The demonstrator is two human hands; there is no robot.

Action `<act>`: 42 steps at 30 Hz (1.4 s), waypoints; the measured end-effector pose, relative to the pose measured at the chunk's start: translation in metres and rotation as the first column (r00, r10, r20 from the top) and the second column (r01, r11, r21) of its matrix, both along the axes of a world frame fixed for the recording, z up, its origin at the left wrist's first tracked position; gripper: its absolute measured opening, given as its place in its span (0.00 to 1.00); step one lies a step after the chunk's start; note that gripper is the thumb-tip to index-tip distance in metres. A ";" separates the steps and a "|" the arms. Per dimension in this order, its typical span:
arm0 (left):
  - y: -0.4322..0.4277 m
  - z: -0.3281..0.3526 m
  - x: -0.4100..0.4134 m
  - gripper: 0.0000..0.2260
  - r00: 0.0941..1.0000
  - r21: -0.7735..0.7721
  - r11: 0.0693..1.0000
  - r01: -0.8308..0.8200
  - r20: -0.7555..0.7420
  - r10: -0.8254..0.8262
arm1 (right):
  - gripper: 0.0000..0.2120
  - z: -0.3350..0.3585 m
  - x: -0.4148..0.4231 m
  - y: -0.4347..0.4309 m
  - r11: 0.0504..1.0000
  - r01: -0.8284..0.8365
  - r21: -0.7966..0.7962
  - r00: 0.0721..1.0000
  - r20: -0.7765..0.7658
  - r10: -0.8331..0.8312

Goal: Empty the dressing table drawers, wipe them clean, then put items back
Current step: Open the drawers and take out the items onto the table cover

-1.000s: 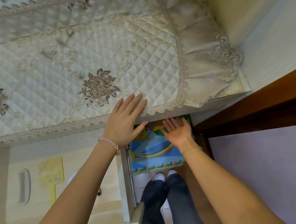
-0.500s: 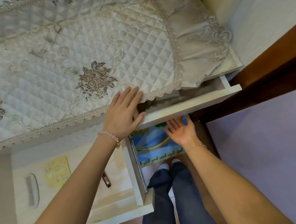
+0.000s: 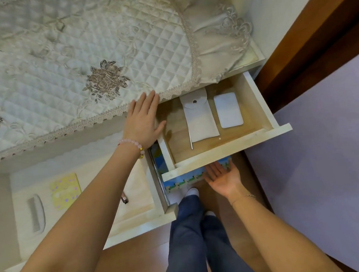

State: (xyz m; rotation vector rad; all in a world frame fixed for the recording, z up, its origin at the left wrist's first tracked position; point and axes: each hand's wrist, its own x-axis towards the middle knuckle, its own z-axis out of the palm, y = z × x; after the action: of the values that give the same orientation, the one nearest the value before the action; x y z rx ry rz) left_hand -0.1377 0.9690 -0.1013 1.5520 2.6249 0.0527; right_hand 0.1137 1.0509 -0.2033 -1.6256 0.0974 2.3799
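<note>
The right-hand pale wooden drawer [image 3: 254,100] stood pulled out, holding a white snap-button pouch [image 3: 199,117] beside a white flat rectangular case [image 3: 228,110]. The left hand [image 3: 142,121] lay flat, fingers spread, on the quilted cream tabletop cover [image 3: 84,57]; the right hand [image 3: 224,176] was palm-up with fingers open beneath the drawer front.

Quilted cloth cover [image 3: 67,65] with lace trim and embroidered flowers, slight sheen. Pale matt wood drawer [image 3: 228,151], bare grained wood inside. Soft matt white pouch [image 3: 200,121] with metal snap. Smooth white plastic-looking case [image 3: 228,110]. Thin shiny metal stick [image 3: 190,139]. Plastic comb [image 3: 35,212].
</note>
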 end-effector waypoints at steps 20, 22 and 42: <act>-0.031 0.014 0.058 0.29 0.993 0.051 0.995 -0.090 0.086 0.086 | 0.24 0.042 0.074 -0.037 0.984 -0.174 0.049 0.985 -0.006 0.174; -0.042 0.019 0.076 0.27 0.992 0.071 0.994 -0.088 0.094 0.081 | 0.22 0.051 0.082 -0.040 0.950 -0.275 0.148 0.960 -0.014 0.280; -0.138 0.073 0.199 0.27 0.978 0.155 0.969 -0.191 -0.056 0.201 | 0.31 0.169 0.109 -0.015 -0.659 -0.647 0.383 0.440 0.894 0.086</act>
State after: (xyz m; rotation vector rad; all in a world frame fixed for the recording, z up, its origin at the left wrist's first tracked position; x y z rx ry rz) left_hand 0.0608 0.8311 -0.0282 1.3507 2.8834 0.2161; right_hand 0.2223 1.0362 -0.0339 -0.8264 -2.7413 0.8682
